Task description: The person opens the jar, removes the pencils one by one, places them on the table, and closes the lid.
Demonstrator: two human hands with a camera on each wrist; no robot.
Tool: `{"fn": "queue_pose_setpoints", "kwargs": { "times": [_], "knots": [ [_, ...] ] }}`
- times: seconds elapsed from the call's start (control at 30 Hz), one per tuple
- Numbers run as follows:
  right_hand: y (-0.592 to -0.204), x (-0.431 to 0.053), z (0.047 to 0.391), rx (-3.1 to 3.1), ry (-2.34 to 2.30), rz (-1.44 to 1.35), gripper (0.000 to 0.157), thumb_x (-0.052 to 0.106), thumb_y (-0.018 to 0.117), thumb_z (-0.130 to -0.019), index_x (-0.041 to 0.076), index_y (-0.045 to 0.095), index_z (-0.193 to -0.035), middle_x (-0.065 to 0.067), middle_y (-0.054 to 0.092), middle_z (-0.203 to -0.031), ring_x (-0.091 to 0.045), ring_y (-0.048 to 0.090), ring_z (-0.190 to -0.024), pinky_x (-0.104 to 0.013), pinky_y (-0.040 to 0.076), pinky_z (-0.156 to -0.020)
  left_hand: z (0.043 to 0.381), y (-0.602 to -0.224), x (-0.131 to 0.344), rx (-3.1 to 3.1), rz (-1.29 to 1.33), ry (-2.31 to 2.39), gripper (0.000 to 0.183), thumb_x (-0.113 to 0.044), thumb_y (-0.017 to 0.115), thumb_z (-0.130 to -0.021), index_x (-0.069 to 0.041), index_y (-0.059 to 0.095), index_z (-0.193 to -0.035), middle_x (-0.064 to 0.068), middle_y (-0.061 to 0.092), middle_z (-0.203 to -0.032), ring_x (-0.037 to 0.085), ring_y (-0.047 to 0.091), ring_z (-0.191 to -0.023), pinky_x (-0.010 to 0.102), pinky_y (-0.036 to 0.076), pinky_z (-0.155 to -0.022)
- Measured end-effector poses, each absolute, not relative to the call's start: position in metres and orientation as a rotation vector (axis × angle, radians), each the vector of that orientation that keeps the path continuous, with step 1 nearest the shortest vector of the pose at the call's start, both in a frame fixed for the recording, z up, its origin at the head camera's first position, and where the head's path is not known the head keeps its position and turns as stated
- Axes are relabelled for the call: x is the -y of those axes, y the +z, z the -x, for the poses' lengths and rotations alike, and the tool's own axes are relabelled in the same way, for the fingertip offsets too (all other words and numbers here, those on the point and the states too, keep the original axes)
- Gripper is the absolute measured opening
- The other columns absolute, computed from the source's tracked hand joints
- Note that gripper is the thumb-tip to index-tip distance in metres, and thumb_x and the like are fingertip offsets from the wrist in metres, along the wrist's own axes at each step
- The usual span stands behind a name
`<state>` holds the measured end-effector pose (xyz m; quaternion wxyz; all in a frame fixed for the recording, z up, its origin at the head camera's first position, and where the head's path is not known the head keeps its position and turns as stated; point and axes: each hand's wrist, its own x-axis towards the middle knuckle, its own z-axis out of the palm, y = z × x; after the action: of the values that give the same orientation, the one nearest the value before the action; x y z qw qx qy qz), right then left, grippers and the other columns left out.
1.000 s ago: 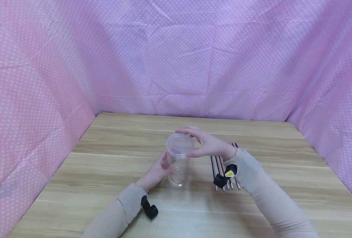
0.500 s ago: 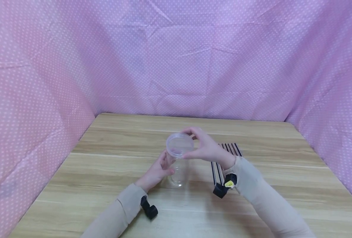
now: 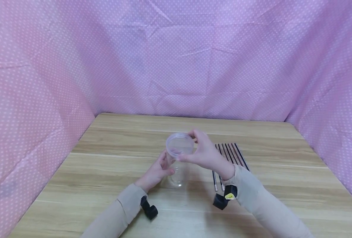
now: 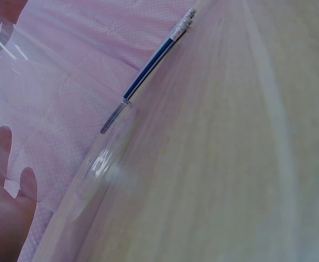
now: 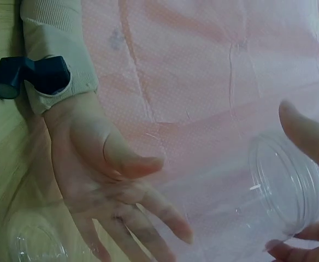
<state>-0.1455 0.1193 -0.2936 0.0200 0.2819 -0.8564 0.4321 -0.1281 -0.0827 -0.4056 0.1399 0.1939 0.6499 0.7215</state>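
A clear plastic jar (image 3: 177, 175) stands upright on the table, with a round see-through lid (image 3: 179, 144) on its mouth. My left hand (image 3: 155, 171) holds the jar from the left, thumb on the near side and fingers behind it. In the right wrist view, the left hand (image 5: 113, 180) shows through the jar wall. Around the right side of the lid, my right hand (image 3: 207, 152) grips the rim, thumb near and fingers far. The right wrist view catches the ridged rim (image 5: 285, 185) between the right hand's thumb and fingers. Nothing is visible inside the jar.
Several thin dark-striped sticks (image 3: 233, 152), possibly pencils, lie side by side on the table right of the jar, partly hidden by the right wrist. The wooden table (image 3: 119, 142) ends at a pink dotted curtain (image 3: 176, 66) behind and at the sides.
My right hand has turned clockwise, seen from above, at the lid: thumb to the left, fingers to the right, wrist lower. Left hand and jar have stayed in place.
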Motion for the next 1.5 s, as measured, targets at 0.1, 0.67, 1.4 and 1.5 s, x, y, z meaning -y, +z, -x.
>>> {"fn": "queue_pose_setpoints", "kwargs": {
  "times": [0.1,0.67,1.4,1.5],
  "knots": [
    [-0.296,-0.123,0.150,2.611,1.404,-0.980,0.077,0.014,0.084,-0.067,-0.001,0.045,-0.132,-0.016,0.055,-0.125,-0.030,0.049,-0.115,-0.047,0.045,-0.098,0.128,-0.405,0.083,-1.879,-0.537,2.081,0.085,0.005,0.058,-0.085,-0.010,0.008,-0.151,0.013,0.012,-0.159,0.031,0.012,-0.146,0.050,0.005,-0.119],
    [-0.313,-0.131,0.173,2.327,1.870,-1.347,0.060,0.005,0.067,-0.083,-0.004,0.042,-0.137,-0.021,0.039,-0.143,-0.031,0.040,-0.128,-0.050,0.036,-0.107,0.133,-0.406,0.088,-1.859,-0.524,2.070,0.088,0.000,0.063,-0.084,-0.009,0.006,-0.151,0.015,0.011,-0.159,0.035,0.015,-0.144,0.048,0.008,-0.119],
    [-0.302,-0.126,0.160,2.488,1.339,-1.016,0.062,0.016,0.084,-0.067,0.006,0.061,-0.124,-0.010,0.058,-0.127,-0.026,0.053,-0.116,-0.047,0.047,-0.096,0.134,-0.408,0.087,-1.858,-0.551,2.080,0.091,-0.003,0.065,-0.083,-0.008,0.005,-0.151,0.016,0.010,-0.158,0.036,0.013,-0.144,0.050,0.007,-0.118],
    [-0.305,-0.124,0.157,2.433,1.306,-0.968,0.062,0.018,0.087,-0.064,0.005,0.064,-0.120,-0.010,0.062,-0.121,-0.025,0.054,-0.113,-0.046,0.047,-0.096,0.133,-0.408,0.087,-1.864,-0.541,2.084,0.091,-0.002,0.065,-0.083,-0.008,0.006,-0.151,0.016,0.011,-0.158,0.035,0.014,-0.145,0.049,0.007,-0.119]
  ]
}}
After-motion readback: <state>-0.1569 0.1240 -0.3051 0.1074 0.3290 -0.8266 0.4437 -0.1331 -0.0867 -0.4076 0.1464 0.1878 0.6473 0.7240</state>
